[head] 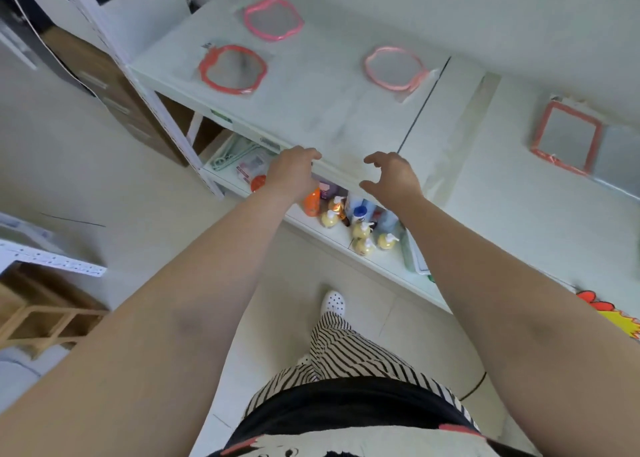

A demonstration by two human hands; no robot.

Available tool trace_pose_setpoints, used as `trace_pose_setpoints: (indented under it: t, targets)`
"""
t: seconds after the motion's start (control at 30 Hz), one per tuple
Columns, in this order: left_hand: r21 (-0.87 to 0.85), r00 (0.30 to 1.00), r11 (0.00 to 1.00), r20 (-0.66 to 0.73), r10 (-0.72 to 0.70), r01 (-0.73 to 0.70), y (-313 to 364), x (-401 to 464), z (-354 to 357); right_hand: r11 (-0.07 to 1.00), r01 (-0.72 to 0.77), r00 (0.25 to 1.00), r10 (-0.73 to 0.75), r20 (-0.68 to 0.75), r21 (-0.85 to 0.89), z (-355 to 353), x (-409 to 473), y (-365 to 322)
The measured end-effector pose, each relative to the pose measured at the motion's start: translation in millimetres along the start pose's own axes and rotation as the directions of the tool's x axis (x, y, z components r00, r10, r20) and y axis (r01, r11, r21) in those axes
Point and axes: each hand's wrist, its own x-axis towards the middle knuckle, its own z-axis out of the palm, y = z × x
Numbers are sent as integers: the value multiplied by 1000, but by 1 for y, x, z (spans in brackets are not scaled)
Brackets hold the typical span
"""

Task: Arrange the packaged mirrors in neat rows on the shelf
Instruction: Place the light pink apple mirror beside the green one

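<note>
Both hands empty, left (294, 172) and right (391, 176) half-curled at shelf (311, 117) edge; four mirrors (232, 70) lie scattered flat on top — likely light, slippery-wrapped, fragile, so I'd grip frames.

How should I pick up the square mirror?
The square mirror lies flat on the shelf in a clear bag. Come from the near side, slide your fingers under the closest orange edge, thumb on top, and lift. It looks thin and flat, so pinching the frame's rim probably works best.
</note>
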Motion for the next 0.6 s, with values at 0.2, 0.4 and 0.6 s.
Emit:
trace_pose_setpoints:
  t: [0.2,0.4,0.6]
  targets:
    - [30,1000,999,2,-31,31,-28,63,-27,998,58,998,-58,0,25,5,77,-31]
    - [42,1000,999,4,-29,29,-41,120,-50,998,49,999,-50,13,28,-5,141,-47]
    - [65,998,997,35,45,-47,-40,178,-60,1000,-6,1000,6,-5,26,-11,180,-53]
